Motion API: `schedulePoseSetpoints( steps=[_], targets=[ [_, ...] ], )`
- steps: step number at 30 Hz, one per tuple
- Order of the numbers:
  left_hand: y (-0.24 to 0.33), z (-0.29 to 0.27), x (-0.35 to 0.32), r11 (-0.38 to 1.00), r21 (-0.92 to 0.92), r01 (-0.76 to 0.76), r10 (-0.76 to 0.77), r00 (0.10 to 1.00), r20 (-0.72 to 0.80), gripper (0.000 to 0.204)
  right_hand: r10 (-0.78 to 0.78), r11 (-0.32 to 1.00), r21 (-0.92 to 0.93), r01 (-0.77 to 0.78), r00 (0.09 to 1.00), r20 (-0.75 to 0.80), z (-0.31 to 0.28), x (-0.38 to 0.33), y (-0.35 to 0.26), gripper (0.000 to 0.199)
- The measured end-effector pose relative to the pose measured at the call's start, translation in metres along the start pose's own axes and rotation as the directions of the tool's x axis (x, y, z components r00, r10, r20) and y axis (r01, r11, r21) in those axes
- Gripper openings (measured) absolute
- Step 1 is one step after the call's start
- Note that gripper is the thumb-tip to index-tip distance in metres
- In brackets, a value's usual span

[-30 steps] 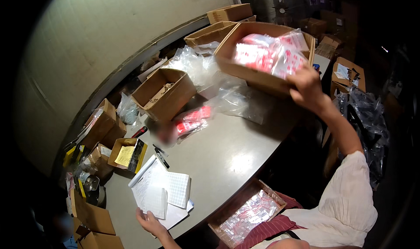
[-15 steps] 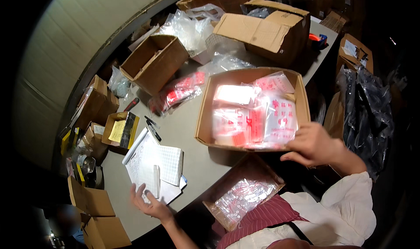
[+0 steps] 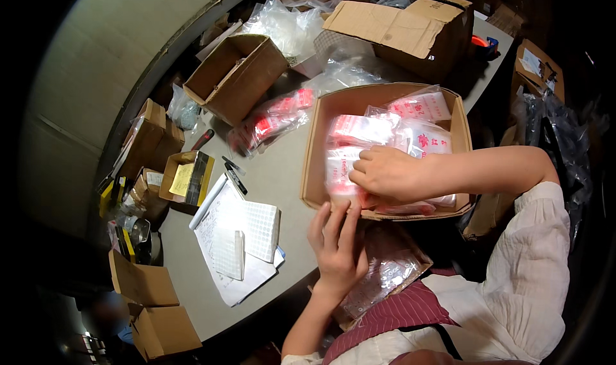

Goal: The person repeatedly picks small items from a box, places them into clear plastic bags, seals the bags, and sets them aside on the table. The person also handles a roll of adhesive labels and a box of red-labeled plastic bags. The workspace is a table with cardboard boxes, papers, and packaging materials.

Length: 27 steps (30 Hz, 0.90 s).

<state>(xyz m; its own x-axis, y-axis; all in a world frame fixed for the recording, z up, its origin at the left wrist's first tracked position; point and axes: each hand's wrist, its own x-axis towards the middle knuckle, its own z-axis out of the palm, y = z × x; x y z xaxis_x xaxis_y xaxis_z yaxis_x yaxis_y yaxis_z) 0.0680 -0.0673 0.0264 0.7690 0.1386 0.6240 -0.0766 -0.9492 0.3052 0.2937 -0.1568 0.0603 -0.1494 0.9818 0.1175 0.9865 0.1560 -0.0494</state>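
A cardboard box (image 3: 312,150) sits at the table's near edge, filled with clear zip bags (image 3: 366,129) printed in red. My right hand (image 3: 394,176) reaches into it from the right. Its fingers curl down onto the front-left bags, and their tips are hidden, so what they grip cannot be made out. At the box's front-left corner is my left hand (image 3: 337,249), fingers stretched upward near the rim and the bags, holding nothing visible. Below the box, partly behind my left hand, a shallow carton (image 3: 420,262) holds a clear bag of small pieces (image 3: 385,269).
Papers (image 3: 224,262) and a white gridded pad (image 3: 262,230) lie to the left, with black pens (image 3: 235,178) beyond. Red-printed bag packs (image 3: 273,118), an open carton (image 3: 237,76) and a large box (image 3: 398,28) stand farther back. Another person (image 3: 106,314) is at lower left.
My right hand has moved from the box's right front rim onto the bags inside. My left hand has left the papers and come right to the box's front corner.
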Motion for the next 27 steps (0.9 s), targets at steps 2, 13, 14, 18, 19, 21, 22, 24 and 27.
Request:
schedulePoseSetpoints(
  steps=[2,13,14,18,19,21,22,24,27],
  targets=[
    [-0.008,-0.001,-0.008,0.997,0.031,-0.066,0.066,0.998,0.009,0.062,0.077,0.993,0.095,-0.072,0.996,-0.045,0.003,-0.003,0.012,0.033],
    [0.020,-0.026,0.011,0.537,-0.789,0.299,-0.403,0.912,0.071,0.061,-0.339,0.940,-0.252,0.231,0.720,-0.605,-0.064,-0.032,-0.015,0.019],
    [0.023,-0.027,0.014,0.291,-0.914,0.283,-0.464,0.877,0.124,0.062,-0.424,0.904,-0.319,0.285,0.701,-0.573,-0.066,-0.034,-0.023,0.019],
    [0.019,-0.042,0.017,0.104,-0.909,0.404,-0.554,0.782,0.284,0.057,-0.458,0.888,-0.203,0.413,0.749,-0.479,-0.065,-0.032,-0.033,0.022],
    [0.017,-0.042,0.016,0.151,-0.917,0.369,-0.578,0.786,0.221,0.047,-0.358,0.914,0.000,0.405,0.807,-0.470,-0.075,-0.033,-0.035,0.024],
    [0.014,-0.049,0.005,0.265,-0.856,0.443,-0.568,0.789,0.233,0.039,-0.222,0.866,0.336,0.370,0.887,-0.405,-0.097,-0.035,-0.039,0.038],
    [0.014,-0.052,0.001,0.319,-0.818,0.478,-0.564,0.790,0.242,0.035,-0.154,0.852,0.414,0.319,0.910,-0.385,-0.095,-0.034,-0.042,0.035],
    [0.021,-0.057,-0.002,0.458,-0.779,0.428,-0.454,0.866,0.209,0.028,-0.020,0.800,0.563,0.208,0.947,-0.321,-0.089,-0.032,-0.049,0.030],
    [0.025,-0.059,-0.006,0.636,-0.686,0.354,-0.365,0.921,0.136,0.028,0.009,0.645,0.762,-0.049,0.998,0.057,-0.092,-0.028,-0.060,0.026]
  ],
)
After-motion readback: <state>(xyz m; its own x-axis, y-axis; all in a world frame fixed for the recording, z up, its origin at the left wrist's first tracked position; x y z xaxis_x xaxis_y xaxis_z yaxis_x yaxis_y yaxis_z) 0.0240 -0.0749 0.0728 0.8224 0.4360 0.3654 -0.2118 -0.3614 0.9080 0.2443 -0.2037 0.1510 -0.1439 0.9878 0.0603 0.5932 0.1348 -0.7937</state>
